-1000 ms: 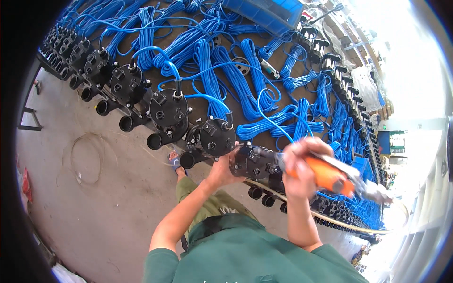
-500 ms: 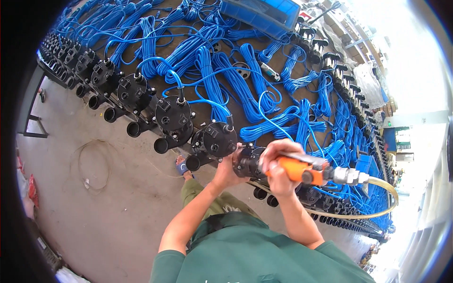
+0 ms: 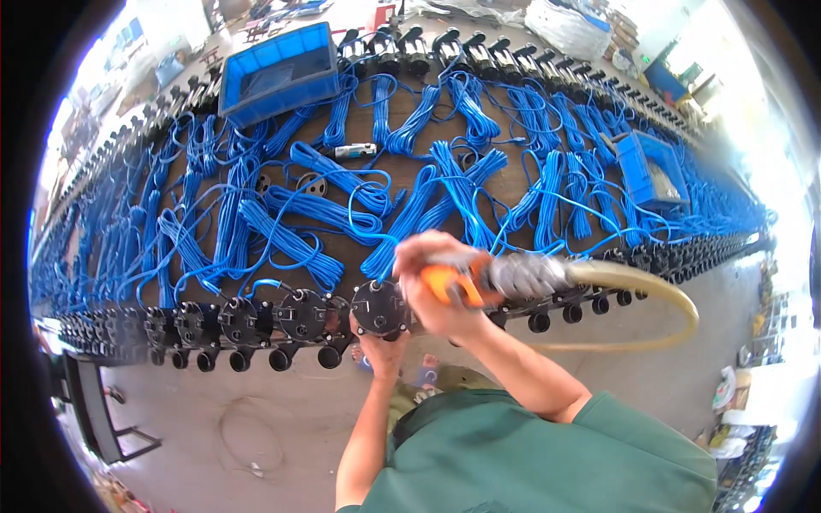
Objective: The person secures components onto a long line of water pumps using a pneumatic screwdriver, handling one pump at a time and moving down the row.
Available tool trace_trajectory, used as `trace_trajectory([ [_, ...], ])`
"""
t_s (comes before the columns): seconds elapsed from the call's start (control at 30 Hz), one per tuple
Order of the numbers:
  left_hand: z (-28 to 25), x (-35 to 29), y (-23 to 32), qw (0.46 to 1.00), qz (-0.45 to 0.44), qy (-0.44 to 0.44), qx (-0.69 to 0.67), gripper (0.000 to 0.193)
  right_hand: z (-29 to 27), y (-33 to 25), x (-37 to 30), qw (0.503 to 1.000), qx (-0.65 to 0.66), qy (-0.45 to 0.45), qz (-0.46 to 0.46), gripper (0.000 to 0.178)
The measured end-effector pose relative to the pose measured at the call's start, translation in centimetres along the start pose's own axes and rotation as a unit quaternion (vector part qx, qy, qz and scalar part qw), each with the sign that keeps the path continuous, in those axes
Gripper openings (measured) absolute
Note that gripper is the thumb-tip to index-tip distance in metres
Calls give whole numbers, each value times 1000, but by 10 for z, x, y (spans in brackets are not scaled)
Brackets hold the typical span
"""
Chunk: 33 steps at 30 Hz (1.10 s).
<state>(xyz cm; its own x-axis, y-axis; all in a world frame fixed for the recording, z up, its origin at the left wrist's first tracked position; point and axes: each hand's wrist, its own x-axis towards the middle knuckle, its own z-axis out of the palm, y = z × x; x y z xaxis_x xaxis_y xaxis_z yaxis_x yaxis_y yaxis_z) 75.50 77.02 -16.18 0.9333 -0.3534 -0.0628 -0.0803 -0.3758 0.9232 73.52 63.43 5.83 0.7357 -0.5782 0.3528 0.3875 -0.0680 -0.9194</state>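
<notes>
My right hand [image 3: 434,286] is wrapped round an orange air tool [image 3: 449,282]; motion blurs the tool and its silver fitting. A yellowish air hose [image 3: 637,272] loops from the fitting to the right and back under my forearm. Just left of the tool, my left hand [image 3: 383,352] grips a black round pump-like unit [image 3: 379,308] from its near side, with the fingers partly hidden beneath it. Small screws show on the unit's round top. Whether the tool's tip touches anything is hidden by my right hand.
Similar black units [image 3: 299,316] line the bench's near edge on both sides. Coiled blue cables [image 3: 295,244] cover the brown bench top [image 3: 398,175]. A large blue bin [image 3: 278,73] stands far left, a smaller blue bin [image 3: 654,171] right. A silver cylindrical tool [image 3: 355,150] lies among cables.
My view has swung round, so the bench now runs across the picture. My left hand still grips a black unit, and the air tool stays in my right hand, its angle changed.
</notes>
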Motion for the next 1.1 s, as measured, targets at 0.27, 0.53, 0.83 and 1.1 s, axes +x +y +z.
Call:
trace_trajectory([
  [0.27, 0, -57, 53, 990, 63, 122, 13, 90, -14, 33, 22, 979, -73, -43, -184, 11],
  [0.53, 19, -56, 72, 994, 8, 87, 63, 93, -28, 35, 2, 991, 51, -56, -115, 23],
  [0.83, 38, -37, 86, 989, 126, -6, 80, 75, -155, 35, -53, 992, 110, 30, -60, 29],
  [1.1, 42, 5, 69, 965, 202, -114, 124, 58, -398, -259, 92, 883, 254, 346, -190, 14],
])
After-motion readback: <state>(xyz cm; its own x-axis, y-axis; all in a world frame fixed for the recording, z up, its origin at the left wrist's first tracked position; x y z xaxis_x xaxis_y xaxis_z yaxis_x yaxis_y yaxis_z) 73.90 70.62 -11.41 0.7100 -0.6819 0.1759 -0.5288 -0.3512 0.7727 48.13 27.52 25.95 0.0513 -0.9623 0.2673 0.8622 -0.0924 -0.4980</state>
